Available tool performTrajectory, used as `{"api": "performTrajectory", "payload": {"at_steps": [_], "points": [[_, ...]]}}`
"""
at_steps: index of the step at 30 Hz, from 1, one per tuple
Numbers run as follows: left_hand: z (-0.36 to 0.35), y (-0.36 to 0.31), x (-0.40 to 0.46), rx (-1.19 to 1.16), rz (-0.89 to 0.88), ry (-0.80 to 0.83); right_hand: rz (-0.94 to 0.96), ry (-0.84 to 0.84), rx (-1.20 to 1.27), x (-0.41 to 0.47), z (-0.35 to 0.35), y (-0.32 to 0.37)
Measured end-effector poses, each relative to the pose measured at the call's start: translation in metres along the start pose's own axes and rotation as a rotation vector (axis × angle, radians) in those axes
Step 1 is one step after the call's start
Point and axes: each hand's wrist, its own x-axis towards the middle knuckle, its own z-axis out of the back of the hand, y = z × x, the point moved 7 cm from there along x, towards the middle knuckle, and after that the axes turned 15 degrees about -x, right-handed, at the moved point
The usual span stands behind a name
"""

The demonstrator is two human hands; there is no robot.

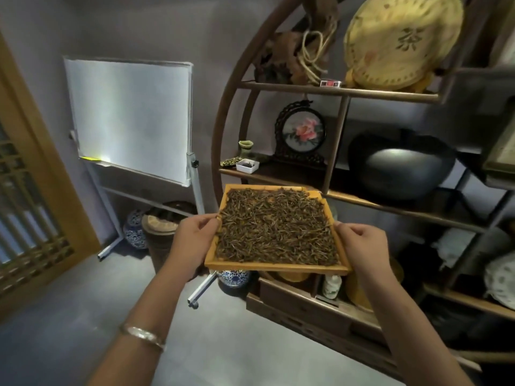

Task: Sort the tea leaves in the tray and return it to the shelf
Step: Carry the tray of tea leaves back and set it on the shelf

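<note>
Up in front of the shelf [362,203] | tray [276,267] of tea leaves [276,227] held flat so nothing spills | left hand [192,240] and right hand [362,246] each grip one side | black pot [401,165] and white dish [247,165] already sit on the shelf | whiteboard [131,118] stands off to the left

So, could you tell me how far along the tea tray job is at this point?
The tea leaves lie spread evenly across the wooden tray, so the sorting looks done, though that is a judgement. In hand: the left hand and right hand grip the tray's opposite edges, holding it in the air before the round shelf. Left: setting it down on a shelf board.
</note>
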Motion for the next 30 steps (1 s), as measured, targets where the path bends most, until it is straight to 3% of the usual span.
{"api": "performTrajectory", "payload": {"at_steps": [18, 24, 30], "points": [[-0.107, 0.128, 0.362, -0.022, 0.062, 0.248, -0.123, -0.354, -0.072, 0.261, -0.141, -0.041], [-0.141, 0.179, 0.414, -0.078, 0.165, 0.295, -0.184, -0.368, -0.023, 0.316, -0.166, -0.067], [-0.17, 0.207, 0.447, -0.07, 0.16, 0.319, -0.245, -0.37, -0.059, 0.365, -0.179, -0.101]]}}
